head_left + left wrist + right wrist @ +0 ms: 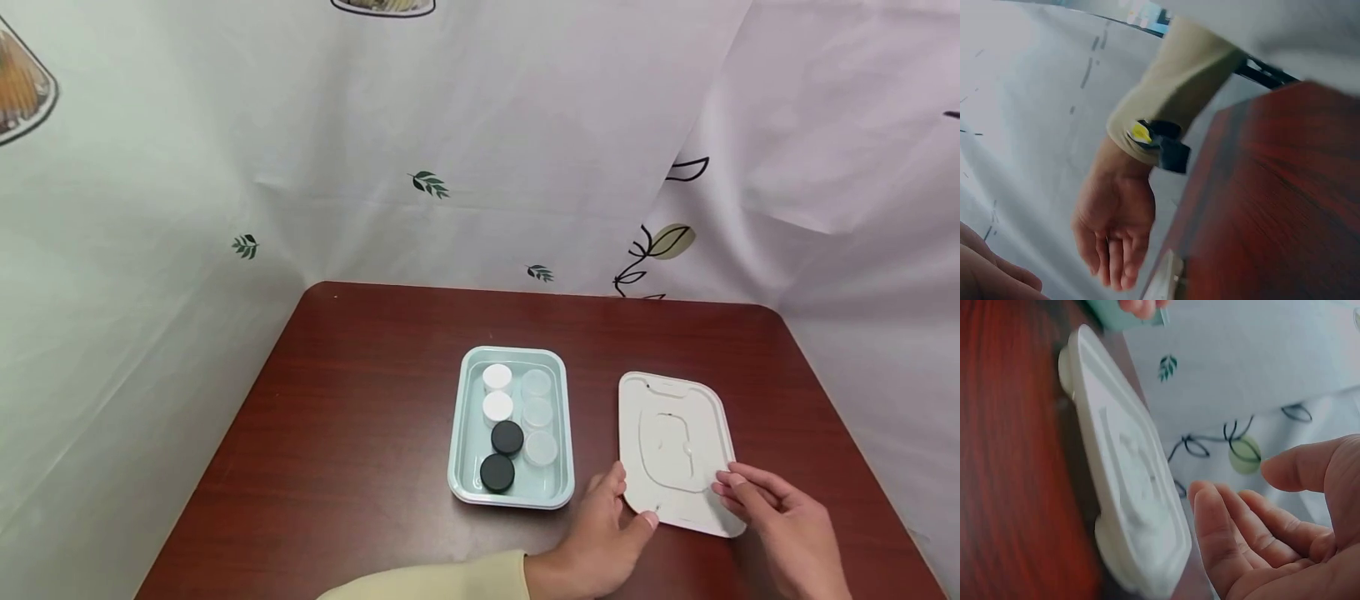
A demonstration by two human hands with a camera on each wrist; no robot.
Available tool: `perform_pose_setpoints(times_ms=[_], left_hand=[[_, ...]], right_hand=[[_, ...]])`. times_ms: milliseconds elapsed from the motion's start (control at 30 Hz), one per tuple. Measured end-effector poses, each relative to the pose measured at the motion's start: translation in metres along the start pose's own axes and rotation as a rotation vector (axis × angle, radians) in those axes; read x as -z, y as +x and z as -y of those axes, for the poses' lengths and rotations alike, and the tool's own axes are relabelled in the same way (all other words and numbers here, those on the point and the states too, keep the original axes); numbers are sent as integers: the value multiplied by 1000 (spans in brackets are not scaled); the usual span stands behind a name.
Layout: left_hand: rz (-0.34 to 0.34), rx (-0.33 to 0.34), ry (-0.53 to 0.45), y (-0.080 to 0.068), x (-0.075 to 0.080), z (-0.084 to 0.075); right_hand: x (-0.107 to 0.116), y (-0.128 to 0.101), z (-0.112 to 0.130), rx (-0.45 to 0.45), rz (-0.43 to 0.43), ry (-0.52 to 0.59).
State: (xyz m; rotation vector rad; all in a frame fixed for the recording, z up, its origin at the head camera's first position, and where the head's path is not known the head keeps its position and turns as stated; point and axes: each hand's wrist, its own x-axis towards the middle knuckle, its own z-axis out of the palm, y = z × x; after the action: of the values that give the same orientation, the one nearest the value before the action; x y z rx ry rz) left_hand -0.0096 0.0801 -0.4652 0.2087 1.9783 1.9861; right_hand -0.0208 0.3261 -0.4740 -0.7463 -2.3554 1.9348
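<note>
Step in hand: I read this as the approach to the white lid [677, 450], which lies flat on the dark red table [360, 417] just right of the pale green tray [467, 417]; both hands are at its near edge, and it is not lifted.
Left hand [611, 533]: fingers relaxed and straight, grasping nothing; thumb tip at the lid's near left corner, though I cannot tell if it truly touches.
Right hand [780, 521]: fingers loosely extended over the near right corner, holding nothing.
Tray contents: two white-capped jars [497, 392], two black-capped jars [502, 454], and three clear jars [537, 414] in a column beside them.
Next move, my judgement: fingertips need to get under the lid's rim on both sides for an even, level pinch.
Right wrist view adds: the lid [1129, 481] edge-on, its raised rim showing, with the right hand's fingers [1222, 537] apart from it.
Left wrist view adds: the right hand [1113, 231] hanging open by the table edge, a beige sleeve [1172, 94] with a strapped device; blurred, lid barely seen.
Head view alone: the tray, jars and leaf-print curtain [429, 183].
</note>
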Motion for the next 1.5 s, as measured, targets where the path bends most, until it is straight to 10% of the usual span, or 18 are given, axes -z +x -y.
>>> perform_pose_setpoints(times_ms=[233, 1000, 1500], left_hand=[[-109, 77, 173, 3, -5, 9], [-90, 133, 0, 21, -11, 23], [-113, 170, -7, 29, -15, 22]], right_hand=[[13, 7, -9, -134, -116, -100], [24, 14, -30, -179, -261, 88], [20, 23, -39, -234, -183, -145]])
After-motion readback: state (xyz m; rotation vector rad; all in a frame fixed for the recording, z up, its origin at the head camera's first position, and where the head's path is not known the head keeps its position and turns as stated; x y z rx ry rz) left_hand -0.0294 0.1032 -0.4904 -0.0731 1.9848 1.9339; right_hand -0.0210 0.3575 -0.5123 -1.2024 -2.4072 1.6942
